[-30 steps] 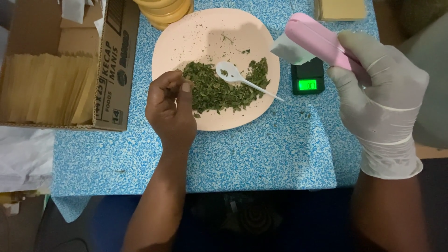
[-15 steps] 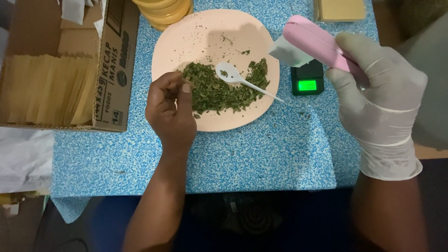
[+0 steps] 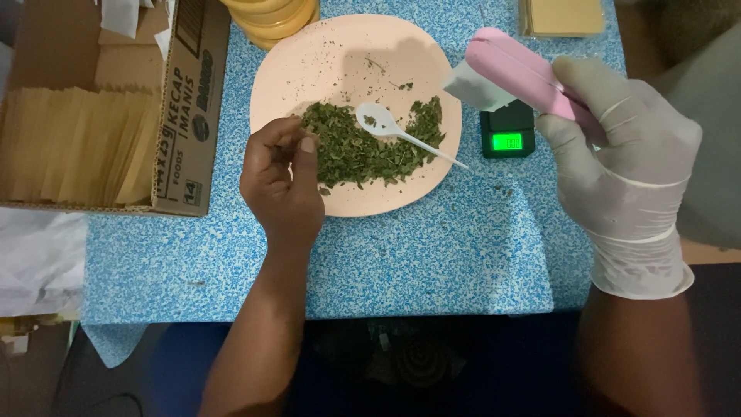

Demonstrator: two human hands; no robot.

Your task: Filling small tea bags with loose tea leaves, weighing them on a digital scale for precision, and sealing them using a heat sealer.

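Blue speckled tabletop [image 3: 432, 255] fills most of our view, with a dark gap below its near edge where our 2 forearms come in. Our left hand [image 3: 282, 181] is bare and curled narrow at the plate's left rim, thumb pressed against the bent fingers right at the edge of the herbs [image 3: 355, 150]; whether it pinches any flakes we cannot tell. Those dried green herbs lie heaped across the lower half of the pink plate [image 3: 347, 46], whose upper half is bare but for a few crumbs. 1 white plastic spoon [image 3: 401, 135] rests on the heap, bowl up and to the left, handle running down and right past the plate's edge. Our right hand [image 3: 625, 147] wears a pale glove and is closed around a pink sealer [image 3: 525, 73], raised above the table and slanting up to the left. A small white sachet [image 3: 475, 86] sits clamped at the sealer's far end. Just under it stands a little black scale [image 3: 508, 130] with a lit green display, beside the plate's right rim. Left of the plate sits a cardboard box [image 3: 185, 116] packed with brown paper sachets [image 3: 73, 143]. Yellow lids [image 3: 274, 17] are stacked at the plate's top left, and a flat brown packet [image 3: 563, 15] lies at the top right.
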